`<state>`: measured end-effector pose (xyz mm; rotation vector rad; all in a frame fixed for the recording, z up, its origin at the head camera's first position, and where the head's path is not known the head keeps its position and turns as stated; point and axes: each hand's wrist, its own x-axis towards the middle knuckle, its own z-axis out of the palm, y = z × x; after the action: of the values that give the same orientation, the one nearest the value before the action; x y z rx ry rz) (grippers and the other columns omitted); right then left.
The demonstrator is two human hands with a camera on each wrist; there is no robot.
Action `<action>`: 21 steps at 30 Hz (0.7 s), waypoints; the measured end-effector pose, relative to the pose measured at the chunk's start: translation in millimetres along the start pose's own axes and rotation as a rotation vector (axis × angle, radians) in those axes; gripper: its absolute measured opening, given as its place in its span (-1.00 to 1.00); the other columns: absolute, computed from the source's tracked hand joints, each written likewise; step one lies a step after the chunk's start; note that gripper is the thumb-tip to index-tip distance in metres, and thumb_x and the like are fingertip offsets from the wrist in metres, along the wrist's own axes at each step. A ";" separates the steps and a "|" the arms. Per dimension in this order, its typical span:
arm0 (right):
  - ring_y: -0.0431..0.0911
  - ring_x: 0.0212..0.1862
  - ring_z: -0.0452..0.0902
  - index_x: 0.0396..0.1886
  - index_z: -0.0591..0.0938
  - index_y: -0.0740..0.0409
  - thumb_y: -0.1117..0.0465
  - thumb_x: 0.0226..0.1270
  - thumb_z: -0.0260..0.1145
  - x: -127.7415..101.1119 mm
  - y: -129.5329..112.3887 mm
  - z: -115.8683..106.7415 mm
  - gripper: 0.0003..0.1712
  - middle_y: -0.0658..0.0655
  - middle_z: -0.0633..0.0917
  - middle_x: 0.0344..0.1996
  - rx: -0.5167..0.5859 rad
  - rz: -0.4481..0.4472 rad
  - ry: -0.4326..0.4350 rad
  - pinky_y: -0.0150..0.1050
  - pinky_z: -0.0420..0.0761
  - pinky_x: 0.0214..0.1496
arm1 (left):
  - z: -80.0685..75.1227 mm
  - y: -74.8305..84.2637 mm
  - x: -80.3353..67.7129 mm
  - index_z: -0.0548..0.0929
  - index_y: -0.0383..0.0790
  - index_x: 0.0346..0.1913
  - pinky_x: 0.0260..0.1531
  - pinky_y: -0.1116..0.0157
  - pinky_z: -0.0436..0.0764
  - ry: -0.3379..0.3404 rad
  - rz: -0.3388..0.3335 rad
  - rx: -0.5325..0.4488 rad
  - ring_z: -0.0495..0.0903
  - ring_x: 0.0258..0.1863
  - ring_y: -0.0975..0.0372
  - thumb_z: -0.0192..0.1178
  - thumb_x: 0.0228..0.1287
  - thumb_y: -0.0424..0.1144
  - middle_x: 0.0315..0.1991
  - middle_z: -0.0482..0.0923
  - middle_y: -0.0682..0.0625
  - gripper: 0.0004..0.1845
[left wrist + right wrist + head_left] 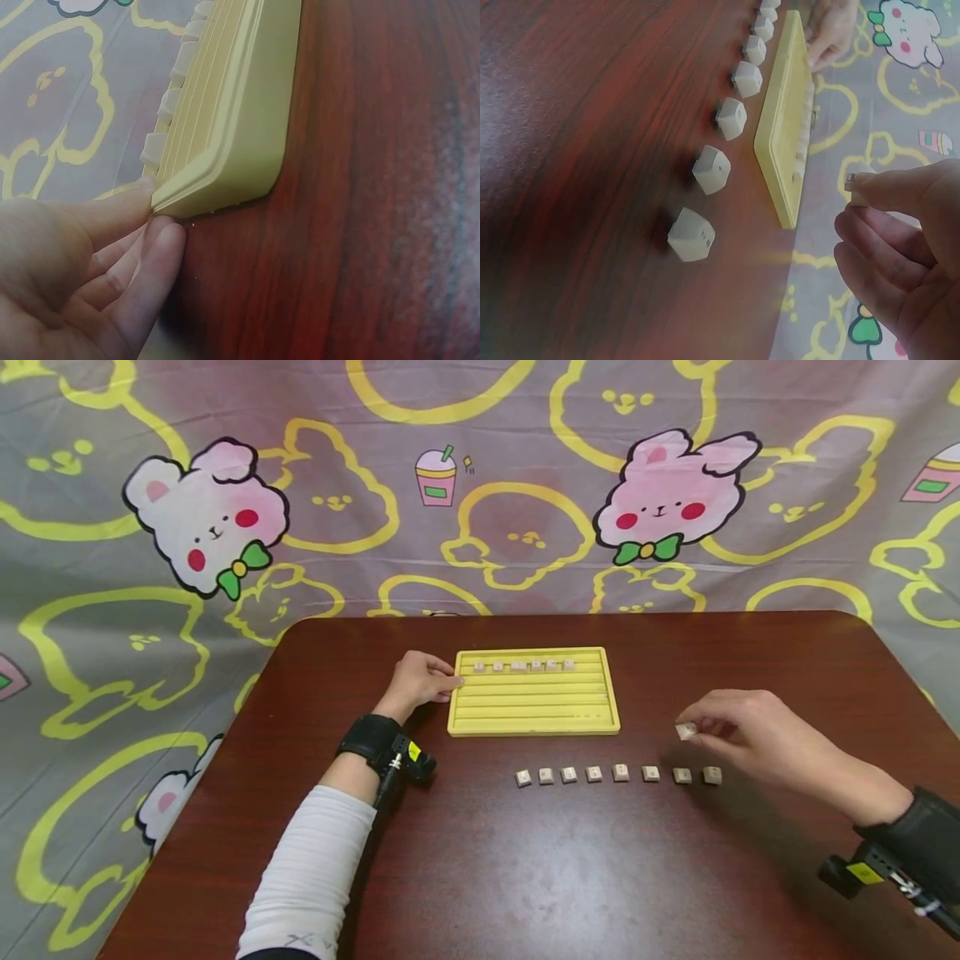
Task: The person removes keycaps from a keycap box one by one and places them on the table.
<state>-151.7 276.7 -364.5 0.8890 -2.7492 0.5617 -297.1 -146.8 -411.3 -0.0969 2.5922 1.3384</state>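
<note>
My left hand (422, 680) grips the left edge of a shallow yellow tray (528, 702) with ridged rows. In the left wrist view its thumb lies at the rim of the tray and its fingers are at the side wall. Several white keycaps (518, 667) sit along the tray's back row. To the right of the tray, my right hand (757, 735) pinches one keycap (686, 732) between thumb and fingers, above the table. In the right wrist view that keycap is partly hidden by the thumb.
Several loose keycaps (594, 773) lie in a spaced row on the dark red-brown table (600, 877), in front of the tray. A patterned cloth (517, 452) with cartoon rabbits hangs behind the table's far edge.
</note>
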 end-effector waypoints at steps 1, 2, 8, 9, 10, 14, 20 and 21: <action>-0.41 -0.33 0.54 -0.21 0.73 -0.13 0.28 0.07 0.55 -2.2 1.0 -0.8 -0.70 -0.23 0.71 -0.33 0.001 0.005 -0.005 -0.38 0.67 -0.35 | 0.2 0.1 -0.1 0.67 -0.43 0.00 -0.38 0.32 0.78 -0.001 0.000 0.001 0.71 -0.48 0.26 0.38 0.23 -0.27 -0.15 0.73 -0.31 -0.65; -0.42 -0.33 0.54 -0.20 0.73 -0.12 0.27 0.07 0.55 -4.3 1.9 -1.4 -0.70 -0.23 0.71 -0.33 0.000 0.009 -0.010 -0.38 0.67 -0.36 | 0.4 0.2 -0.1 0.67 -0.42 0.00 -0.38 0.33 0.77 -0.002 -0.003 0.001 0.71 -0.47 0.27 0.38 0.24 -0.27 -0.15 0.73 -0.30 -0.65; -0.44 -0.34 0.52 -0.20 0.73 -0.09 0.27 0.06 0.55 -15.7 7.3 -2.1 -0.70 -0.26 0.70 -0.33 0.003 0.014 -0.017 -0.42 0.65 -0.37 | 1.1 0.9 -0.7 0.67 -0.42 0.00 -0.37 0.33 0.77 0.000 -0.006 0.007 0.70 -0.48 0.28 0.38 0.24 -0.26 -0.16 0.72 -0.29 -0.65; -0.45 -0.34 0.52 -0.20 0.73 -0.10 0.28 0.06 0.55 -17.8 8.2 -1.8 -0.69 -0.26 0.70 -0.33 0.007 0.013 -0.013 -0.43 0.65 -0.37 | 1.2 1.0 -0.8 0.67 -0.42 0.00 -0.37 0.33 0.77 0.001 -0.005 0.009 0.70 -0.48 0.28 0.38 0.24 -0.27 -0.16 0.72 -0.29 -0.66; -0.45 -0.34 0.52 -0.20 0.73 -0.10 0.29 0.06 0.55 -20.0 9.2 -1.6 -0.69 -0.27 0.70 -0.33 0.008 0.013 -0.007 -0.45 0.64 -0.37 | 1.3 1.0 -0.7 0.67 -0.42 0.00 -0.37 0.33 0.77 0.003 -0.006 0.009 0.70 -0.49 0.28 0.38 0.24 -0.27 -0.17 0.72 -0.29 -0.66; -0.48 -0.35 0.52 -0.21 0.73 -0.11 0.32 0.03 0.56 -29.0 13.6 -0.5 -0.66 -0.28 0.70 -0.34 0.014 0.017 0.023 -0.52 0.62 -0.37 | 1.9 1.2 -0.3 0.67 -0.42 0.00 -0.37 0.33 0.77 0.003 -0.004 0.005 0.70 -0.49 0.28 0.38 0.24 -0.27 -0.17 0.72 -0.29 -0.66; -0.49 -0.34 0.52 -0.22 0.72 -0.14 0.32 -0.01 0.58 -42.0 21.2 2.8 -0.64 -0.29 0.69 -0.34 0.011 0.046 0.036 -0.49 0.62 -0.39 | 1.5 2.3 -1.0 0.67 -0.42 0.00 -0.38 0.33 0.77 0.009 -0.005 0.005 0.69 -0.50 0.29 0.39 0.23 -0.27 -0.16 0.72 -0.29 -0.65; -0.49 -0.34 0.52 -0.22 0.72 -0.14 0.32 -0.01 0.58 -43.8 22.4 3.5 -0.64 -0.29 0.69 -0.35 0.009 0.052 0.037 -0.49 0.62 -0.40 | 1.3 2.8 -1.1 0.68 -0.42 0.00 -0.38 0.33 0.77 0.010 -0.005 0.007 0.70 -0.50 0.29 0.39 0.22 -0.27 -0.16 0.72 -0.29 -0.65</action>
<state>-130.3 314.9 -387.4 0.8027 -2.7460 0.5938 -296.3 -144.2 -409.6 -0.1088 2.6025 1.3308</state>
